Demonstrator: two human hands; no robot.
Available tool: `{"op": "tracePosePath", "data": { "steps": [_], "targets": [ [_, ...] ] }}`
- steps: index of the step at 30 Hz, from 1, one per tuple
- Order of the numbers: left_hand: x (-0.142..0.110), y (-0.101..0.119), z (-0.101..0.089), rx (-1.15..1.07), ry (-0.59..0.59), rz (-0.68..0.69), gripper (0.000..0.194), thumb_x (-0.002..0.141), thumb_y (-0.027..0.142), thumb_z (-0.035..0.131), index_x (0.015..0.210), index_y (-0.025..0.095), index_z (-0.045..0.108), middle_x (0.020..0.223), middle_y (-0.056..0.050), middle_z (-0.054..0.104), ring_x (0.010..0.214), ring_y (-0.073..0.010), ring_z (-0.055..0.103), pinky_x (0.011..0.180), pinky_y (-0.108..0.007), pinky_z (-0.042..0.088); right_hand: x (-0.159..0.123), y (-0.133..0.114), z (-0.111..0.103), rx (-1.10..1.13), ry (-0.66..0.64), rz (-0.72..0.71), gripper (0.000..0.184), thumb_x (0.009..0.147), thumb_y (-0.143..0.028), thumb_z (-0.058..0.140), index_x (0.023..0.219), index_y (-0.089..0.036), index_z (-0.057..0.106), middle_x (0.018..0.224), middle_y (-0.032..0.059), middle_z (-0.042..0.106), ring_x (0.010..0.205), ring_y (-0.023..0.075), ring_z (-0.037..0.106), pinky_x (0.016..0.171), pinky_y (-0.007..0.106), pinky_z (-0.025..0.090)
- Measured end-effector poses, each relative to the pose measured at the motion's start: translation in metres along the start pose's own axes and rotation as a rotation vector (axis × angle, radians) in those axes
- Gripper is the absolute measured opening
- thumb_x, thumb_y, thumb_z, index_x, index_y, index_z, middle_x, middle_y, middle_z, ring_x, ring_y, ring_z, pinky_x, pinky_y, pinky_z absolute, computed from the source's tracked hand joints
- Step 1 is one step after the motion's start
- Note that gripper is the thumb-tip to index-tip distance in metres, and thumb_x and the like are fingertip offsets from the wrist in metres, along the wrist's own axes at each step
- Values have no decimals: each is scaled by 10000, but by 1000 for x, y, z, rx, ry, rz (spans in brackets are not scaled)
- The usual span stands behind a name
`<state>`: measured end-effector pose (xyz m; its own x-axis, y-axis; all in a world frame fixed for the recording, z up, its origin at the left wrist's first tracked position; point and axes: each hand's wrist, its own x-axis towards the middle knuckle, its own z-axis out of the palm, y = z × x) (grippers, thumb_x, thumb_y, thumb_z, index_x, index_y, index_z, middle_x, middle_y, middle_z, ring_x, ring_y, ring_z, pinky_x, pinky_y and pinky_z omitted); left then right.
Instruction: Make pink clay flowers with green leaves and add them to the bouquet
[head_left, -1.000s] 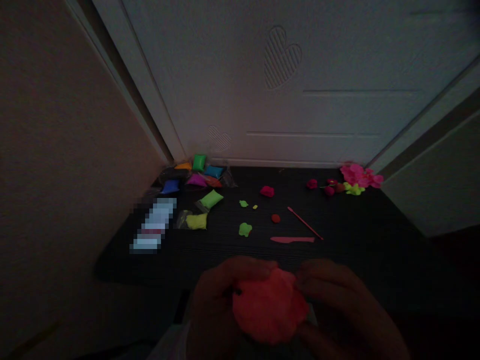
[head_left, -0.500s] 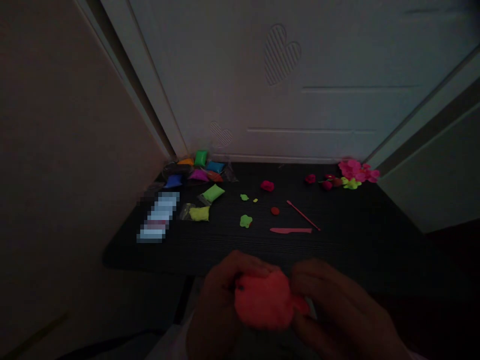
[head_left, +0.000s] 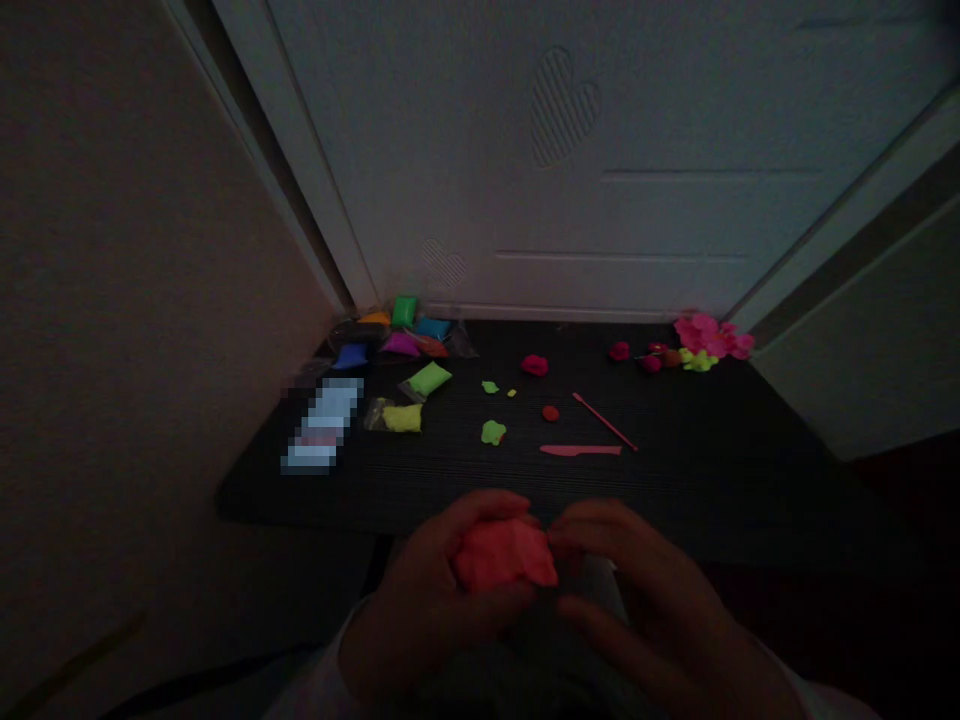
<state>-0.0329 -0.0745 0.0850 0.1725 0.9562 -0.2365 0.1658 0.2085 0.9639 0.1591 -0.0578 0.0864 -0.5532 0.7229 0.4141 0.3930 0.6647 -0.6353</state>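
Note:
A coral-red lump of modelling clay (head_left: 504, 556) rests in my left hand (head_left: 431, 590), whose fingers and thumb curl around it in front of the table's near edge. Its surface looks folded, with a flap at the right end. Just right of the lump is my right hand (head_left: 645, 585), its thumb and fingers spread apart. Those fingertips are close to the clay's right end; whether they touch it I cannot tell in the dim light. Beyond the hands lie a pink plastic knife (head_left: 580, 450), a thin pink stick tool (head_left: 604, 421) and a red clay disc (head_left: 550, 413).
On the dark table (head_left: 450, 490) lie a flat green clay piece (head_left: 493, 432), a crimson clay flower (head_left: 535, 365), and bags of yellow (head_left: 403, 418) and light green clay (head_left: 430, 378). More colourful bags sit back left, beside a blurred phone-like object (head_left: 324, 425). Pink flowers (head_left: 709, 336) stand back right.
The clay lump has turned in my left hand and moved slightly left and up. My right hand's fingers have come off its right end and spread apart.

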Motion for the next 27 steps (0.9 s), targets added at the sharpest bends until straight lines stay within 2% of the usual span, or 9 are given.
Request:
{"op": "tracePosePath", "data": {
  "steps": [5, 10, 14, 17, 19, 24, 27],
  "targets": [
    [-6, 8, 8, 80, 49, 159, 253, 650, 170, 665, 890, 247, 661, 811, 17, 683, 708, -132, 604, 626, -183, 445, 6, -12, 0, -46, 28, 55, 191, 754, -239, 605, 931, -238, 535, 729, -38, 629, 642, 74, 618, 567, 133, 498],
    [-7, 7, 17, 115, 85, 130, 105, 680, 178, 634, 779, 208, 651, 729, 5, 682, 665, -140, 613, 603, -204, 446, 2, -22, 4, -183, 36, 122, 167, 724, -215, 610, 880, -240, 557, 695, -47, 645, 580, 100, 622, 515, 184, 482],
    [-8, 6, 18, 177, 73, 116, 43, 712, 221, 612, 705, 189, 640, 685, -5, 656, 637, -135, 594, 587, -216, 430, 3, -23, 3, -107, -53, 192, 63, 735, -182, 562, 780, -226, 572, 627, -53, 623, 513, 86, 586, 466, 174, 436],
    [-10, 4, 16, 112, 22, 126, 55, 700, 222, 622, 667, 178, 623, 650, -6, 625, 598, -123, 558, 556, -220, 408, 6, -21, 3, 77, -141, 269, 84, 751, -169, 515, 714, -212, 576, 571, -53, 585, 478, 66, 531, 434, 150, 385],
    [-10, 1, 16, -24, 0, 151, 78, 673, 219, 654, 640, 173, 600, 627, 5, 590, 582, -108, 525, 545, -216, 395, 7, -19, 6, 233, -127, 334, 116, 749, -197, 504, 649, -193, 562, 527, -46, 540, 462, 65, 486, 418, 151, 357],
    [-9, -11, 25, -496, -36, 184, 166, 598, 176, 732, 650, 180, 574, 652, 29, 545, 597, -85, 506, 545, -204, 406, 7, -16, 22, 848, 26, 564, 237, 719, -358, 574, 594, -172, 496, 469, -60, 412, 392, 42, 339, 370, 153, 295],
    [-7, -11, 27, -781, -39, 206, 197, 607, 189, 733, 686, 211, 554, 679, 39, 571, 552, -76, 527, 461, -171, 384, 7, -15, 26, 1222, 209, 572, 240, 721, -381, 592, 619, -191, 487, 430, -92, 344, 323, 19, 211, 315, 140, 234]
  ]
}}
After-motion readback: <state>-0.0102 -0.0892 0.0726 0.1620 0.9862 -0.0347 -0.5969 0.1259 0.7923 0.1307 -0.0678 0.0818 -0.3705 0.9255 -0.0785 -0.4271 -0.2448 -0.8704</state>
